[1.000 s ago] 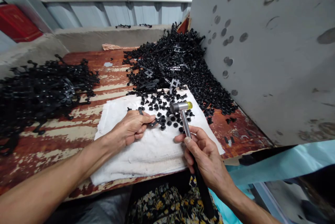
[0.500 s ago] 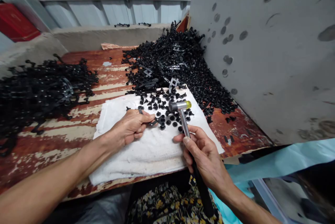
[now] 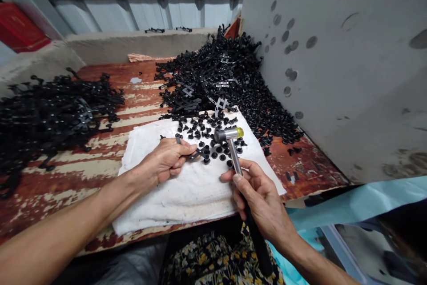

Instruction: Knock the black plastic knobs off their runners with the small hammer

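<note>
My left hand (image 3: 171, 158) pinches a black linkage piece (image 3: 199, 152) over the white cloth (image 3: 187, 200). Part of that piece is hidden behind the fingers. In my right hand (image 3: 255, 187) is a hammer (image 3: 235, 156) with a metal head, one dark face and one yellow face, held above the cloth's right side. Its black handle points down toward my lap. Small black round-headed parts (image 3: 214, 155) lie scattered on the cloth between and beyond my hands, several standing on their flat heads.
A large heap of black parts (image 3: 213, 71) rises behind the cloth and spreads right along a grey panel (image 3: 333, 76). Another heap of black linkages (image 3: 56, 116) lies left on the worn red table (image 3: 110, 156). A low ledge (image 3: 103, 49) runs behind.
</note>
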The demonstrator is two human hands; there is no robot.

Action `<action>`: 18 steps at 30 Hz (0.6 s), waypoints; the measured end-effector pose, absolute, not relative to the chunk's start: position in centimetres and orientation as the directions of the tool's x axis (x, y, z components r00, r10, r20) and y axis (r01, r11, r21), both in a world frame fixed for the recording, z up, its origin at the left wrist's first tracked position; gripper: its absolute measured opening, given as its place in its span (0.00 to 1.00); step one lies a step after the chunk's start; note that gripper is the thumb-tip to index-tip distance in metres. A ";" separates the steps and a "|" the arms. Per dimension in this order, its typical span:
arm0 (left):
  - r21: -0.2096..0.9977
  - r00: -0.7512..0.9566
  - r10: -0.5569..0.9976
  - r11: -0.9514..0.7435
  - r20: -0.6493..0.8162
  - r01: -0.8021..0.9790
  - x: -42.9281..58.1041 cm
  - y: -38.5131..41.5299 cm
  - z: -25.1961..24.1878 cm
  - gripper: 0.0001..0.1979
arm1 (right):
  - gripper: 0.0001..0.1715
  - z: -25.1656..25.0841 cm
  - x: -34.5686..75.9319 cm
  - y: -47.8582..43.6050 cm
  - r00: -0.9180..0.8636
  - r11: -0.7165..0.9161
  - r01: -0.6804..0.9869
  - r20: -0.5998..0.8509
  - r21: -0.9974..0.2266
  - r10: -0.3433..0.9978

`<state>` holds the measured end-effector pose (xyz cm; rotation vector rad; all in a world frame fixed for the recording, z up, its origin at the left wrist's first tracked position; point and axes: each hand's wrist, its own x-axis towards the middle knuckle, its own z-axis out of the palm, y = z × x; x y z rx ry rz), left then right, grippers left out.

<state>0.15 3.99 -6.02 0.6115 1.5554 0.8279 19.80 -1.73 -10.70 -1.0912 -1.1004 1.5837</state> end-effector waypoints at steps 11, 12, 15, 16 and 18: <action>0.815 -0.198 0.798 0.579 -0.568 -0.005 0.4 4.1 -5.8 0.13 | 0.23 -9.4 21.5 -1.0 -0.280 0.251 0.315 0.163 -0.915 0.946; 0.814 -0.197 0.797 0.582 -0.571 -0.004 0.3 4.1 -5.9 0.13 | 0.25 -9.3 21.8 -0.8 -0.297 0.364 0.368 0.263 -0.856 0.918; 0.801 -0.193 0.785 0.598 -0.588 -0.009 0.3 4.2 -5.9 0.12 | 0.32 -9.3 22.6 -0.1 -0.403 0.601 0.486 0.448 -0.634 0.798; 0.798 -0.194 0.782 0.603 -0.593 -0.006 0.3 4.2 -5.8 0.12 | 0.34 -9.4 22.8 0.0 -0.454 0.645 0.527 0.459 -0.553 0.764; 0.789 -0.203 0.773 0.614 -0.601 0.005 0.5 4.2 -5.6 0.12 | 0.36 -9.4 23.0 0.2 -0.537 0.688 0.589 0.431 -0.424 0.725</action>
